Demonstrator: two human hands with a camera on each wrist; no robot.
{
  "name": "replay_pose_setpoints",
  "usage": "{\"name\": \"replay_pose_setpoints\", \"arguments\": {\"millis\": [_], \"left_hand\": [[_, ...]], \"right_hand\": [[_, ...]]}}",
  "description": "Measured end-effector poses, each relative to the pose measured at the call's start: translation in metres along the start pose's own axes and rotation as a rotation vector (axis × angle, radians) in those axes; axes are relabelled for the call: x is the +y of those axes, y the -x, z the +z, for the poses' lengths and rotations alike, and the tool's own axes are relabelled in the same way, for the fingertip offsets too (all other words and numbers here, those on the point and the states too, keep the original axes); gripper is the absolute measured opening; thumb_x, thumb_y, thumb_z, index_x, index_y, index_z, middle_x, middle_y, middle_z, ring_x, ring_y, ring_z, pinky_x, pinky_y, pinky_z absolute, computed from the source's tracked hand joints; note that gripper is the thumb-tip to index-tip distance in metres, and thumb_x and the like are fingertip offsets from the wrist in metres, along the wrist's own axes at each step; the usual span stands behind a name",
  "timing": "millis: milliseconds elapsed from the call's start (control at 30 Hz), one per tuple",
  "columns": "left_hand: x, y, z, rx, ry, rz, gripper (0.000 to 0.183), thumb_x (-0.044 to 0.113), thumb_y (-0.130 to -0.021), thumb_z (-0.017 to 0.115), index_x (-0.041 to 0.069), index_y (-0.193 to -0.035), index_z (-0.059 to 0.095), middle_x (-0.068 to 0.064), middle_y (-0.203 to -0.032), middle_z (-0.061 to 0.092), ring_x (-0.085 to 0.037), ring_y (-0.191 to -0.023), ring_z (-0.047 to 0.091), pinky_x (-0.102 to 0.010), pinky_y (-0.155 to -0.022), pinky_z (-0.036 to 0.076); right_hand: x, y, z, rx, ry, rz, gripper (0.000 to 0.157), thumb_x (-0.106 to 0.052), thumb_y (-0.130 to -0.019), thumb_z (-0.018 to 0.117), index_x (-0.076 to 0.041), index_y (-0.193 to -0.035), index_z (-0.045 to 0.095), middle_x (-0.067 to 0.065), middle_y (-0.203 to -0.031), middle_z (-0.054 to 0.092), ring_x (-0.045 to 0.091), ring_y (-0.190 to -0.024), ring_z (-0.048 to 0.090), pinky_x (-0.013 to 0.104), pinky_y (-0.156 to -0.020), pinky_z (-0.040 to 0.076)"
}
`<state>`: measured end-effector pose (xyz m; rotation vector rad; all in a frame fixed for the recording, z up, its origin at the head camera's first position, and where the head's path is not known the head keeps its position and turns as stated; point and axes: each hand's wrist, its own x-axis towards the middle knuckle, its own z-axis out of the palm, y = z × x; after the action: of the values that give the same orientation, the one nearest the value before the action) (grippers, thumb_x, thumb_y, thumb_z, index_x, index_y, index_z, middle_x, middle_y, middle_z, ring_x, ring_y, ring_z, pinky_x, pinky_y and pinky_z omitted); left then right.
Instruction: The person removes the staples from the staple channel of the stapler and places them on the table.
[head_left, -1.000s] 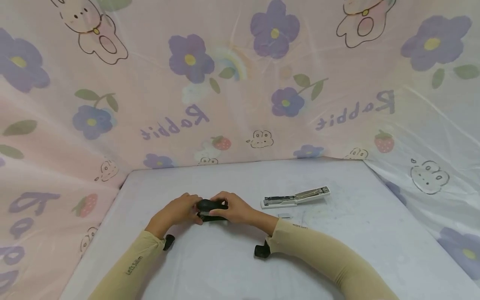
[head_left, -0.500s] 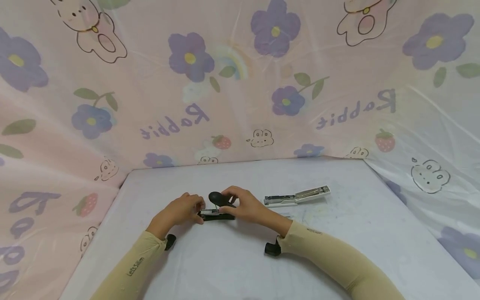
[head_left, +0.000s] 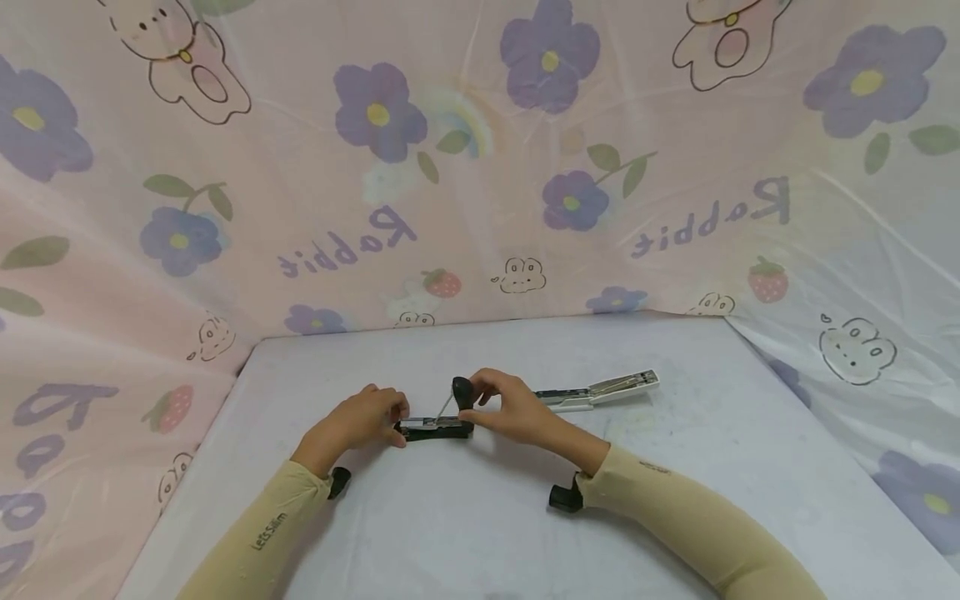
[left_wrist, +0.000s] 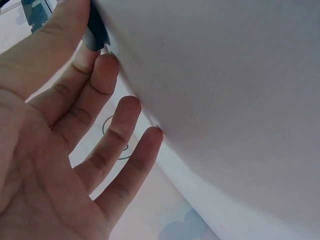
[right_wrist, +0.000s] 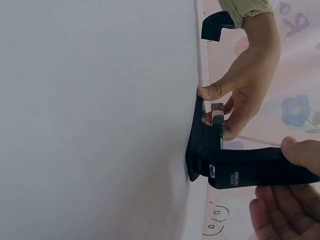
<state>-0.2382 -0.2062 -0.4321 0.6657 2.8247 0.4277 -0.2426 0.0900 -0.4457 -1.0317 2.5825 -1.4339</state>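
Observation:
A black stapler (head_left: 435, 432) rests on the white table with its top cover (right_wrist: 250, 167) swung up almost upright. A thin rod runs from the cover down to the silver magazine (head_left: 423, 423). My left hand (head_left: 369, 419) pinches the front end of the stapler's base between thumb and fingers; its other fingers spread near the table in the left wrist view. With thumb and fingers my right hand (head_left: 513, 408) holds the raised cover near its end. To the right lies a white stapler (head_left: 633, 382), opened wide, its near part partly behind my right hand.
The white tabletop (head_left: 450, 533) spreads around the staplers. Behind it and along the sides hangs a printed curtain (head_left: 465, 192) with flowers and rabbits. Black wrist mounts (head_left: 566, 497) stick out below both sleeves.
My right hand has drawn the black stapler's cover up and to the right, from nearly closed to almost upright, baring the magazine. The left hand has stayed at the front end.

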Motion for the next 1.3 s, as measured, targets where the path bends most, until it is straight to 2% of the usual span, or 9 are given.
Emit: {"name": "replay_pose_setpoints", "arguments": {"millis": [200, 367, 500, 667, 800, 967, 1100, 1200, 1300], "left_hand": [[0.002, 0.003, 0.000, 0.008, 0.002, 0.000, 0.037, 0.030, -0.083, 0.094, 0.016, -0.104, 0.067, 0.004, -0.094, 0.060, -0.019, -0.094, 0.050, -0.042, -0.081, 0.046], [0.002, 0.004, 0.000, 0.013, -0.004, -0.004, 0.037, 0.030, -0.084, 0.093, 0.015, -0.105, 0.067, 0.004, -0.095, 0.060, -0.019, -0.096, 0.050, -0.043, -0.082, 0.047], [0.001, 0.004, 0.001, 0.012, -0.002, -0.010, 0.037, 0.030, -0.084, 0.093, 0.015, -0.105, 0.067, 0.005, -0.095, 0.060, -0.019, -0.096, 0.050, -0.043, -0.084, 0.047], [0.001, 0.004, 0.003, 0.003, -0.001, -0.012, 0.037, 0.031, -0.084, 0.093, 0.016, -0.106, 0.067, 0.004, -0.095, 0.060, -0.019, -0.098, 0.050, -0.043, -0.085, 0.047], [0.002, 0.004, 0.003, 0.005, -0.008, -0.014, 0.036, 0.031, -0.084, 0.093, 0.016, -0.105, 0.067, 0.005, -0.095, 0.060, -0.020, -0.099, 0.051, -0.044, -0.085, 0.047], [0.004, 0.005, 0.001, 0.003, -0.013, -0.009, 0.036, 0.030, -0.085, 0.093, 0.015, -0.105, 0.067, 0.004, -0.094, 0.060, -0.021, -0.100, 0.052, -0.044, -0.085, 0.048], [0.003, 0.005, 0.002, -0.001, -0.017, -0.013, 0.036, 0.030, -0.085, 0.093, 0.016, -0.105, 0.067, 0.005, -0.094, 0.059, -0.021, -0.100, 0.052, -0.045, -0.086, 0.047], [0.002, 0.005, 0.002, 0.000, -0.010, -0.015, 0.036, 0.030, -0.085, 0.093, 0.016, -0.105, 0.067, 0.005, -0.095, 0.059, -0.021, -0.100, 0.051, -0.045, -0.086, 0.047], [0.002, 0.005, 0.002, 0.005, 0.000, -0.012, 0.036, 0.030, -0.085, 0.092, 0.016, -0.106, 0.067, 0.004, -0.095, 0.059, -0.021, -0.100, 0.051, -0.046, -0.086, 0.046]], "right_hand": [[0.002, 0.007, -0.005, -0.003, -0.030, 0.031, 0.029, -0.017, -0.093, 0.087, -0.012, -0.116, 0.070, -0.004, -0.111, 0.072, 0.017, -0.100, 0.071, 0.045, -0.096, 0.057], [0.006, 0.015, -0.012, 0.004, -0.018, 0.039, 0.027, -0.019, -0.094, 0.086, -0.013, -0.115, 0.069, -0.005, -0.106, 0.072, 0.013, -0.099, 0.071, 0.045, -0.096, 0.057], [0.013, 0.022, -0.017, -0.003, -0.017, 0.057, 0.029, -0.017, -0.093, 0.086, -0.015, -0.117, 0.069, -0.004, -0.109, 0.072, 0.013, -0.101, 0.072, 0.043, -0.098, 0.057], [0.023, 0.033, -0.023, -0.013, 0.061, 0.103, 0.031, -0.016, -0.092, 0.088, -0.019, -0.115, 0.067, -0.006, -0.115, 0.071, 0.015, -0.108, 0.068, 0.040, -0.097, 0.056], [0.023, 0.037, -0.026, -0.040, 0.137, 0.112, 0.031, -0.020, -0.094, 0.087, -0.019, -0.116, 0.066, -0.005, -0.119, 0.069, 0.018, -0.114, 0.067, 0.043, -0.098, 0.055], [0.016, 0.036, -0.029, -0.054, 0.238, 0.055, 0.031, -0.019, -0.093, 0.087, -0.014, -0.116, 0.066, -0.001, -0.119, 0.067, 0.021, -0.116, 0.065, 0.045, -0.103, 0.054], [0.009, 0.034, -0.026, -0.065, 0.319, 0.005, 0.037, -0.024, -0.094, 0.087, -0.011, -0.122, 0.067, 0.000, -0.120, 0.067, 0.020, -0.115, 0.062, 0.044, -0.102, 0.053], [0.001, 0.030, -0.021, -0.027, 0.398, -0.065, 0.041, -0.029, -0.094, 0.087, -0.011, -0.126, 0.067, 0.001, -0.121, 0.068, 0.020, -0.115, 0.060, 0.045, -0.104, 0.050], [-0.010, 0.024, -0.014, 0.047, 0.463, -0.153, 0.037, -0.027, -0.094, 0.086, -0.014, -0.124, 0.069, -0.001, -0.120, 0.068, 0.020, -0.116, 0.060, 0.046, -0.107, 0.048]]}}
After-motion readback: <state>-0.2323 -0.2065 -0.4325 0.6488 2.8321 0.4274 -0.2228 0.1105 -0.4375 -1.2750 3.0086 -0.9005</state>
